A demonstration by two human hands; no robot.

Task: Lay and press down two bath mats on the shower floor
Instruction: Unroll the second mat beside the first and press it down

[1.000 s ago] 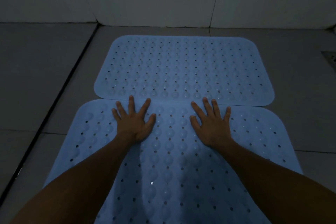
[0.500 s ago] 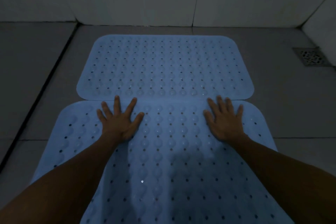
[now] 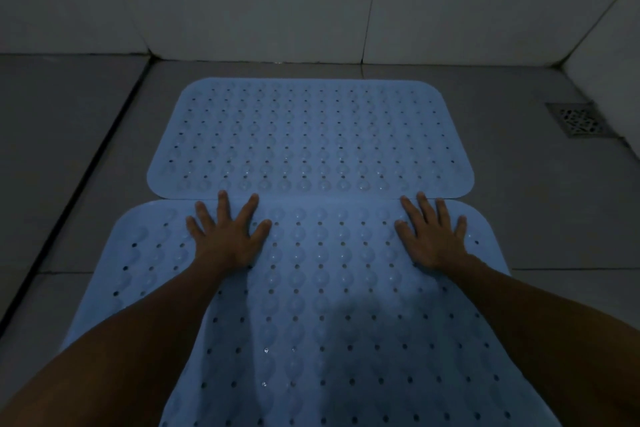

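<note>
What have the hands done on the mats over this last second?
Both hands slid apart along the near mat: the left hand slightly outward, the right hand well toward the mat's right edge. Both stayed flat with fingers spread, holding nothing. The far mat looks unmoved.

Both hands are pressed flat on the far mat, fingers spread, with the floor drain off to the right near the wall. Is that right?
Not quite. The head view shows the left hand and right hand flat, fingers spread, on the near mat, along its far edge; the far mat lies beyond their fingertips. The floor drain is indeed on the right near the wall.
</note>
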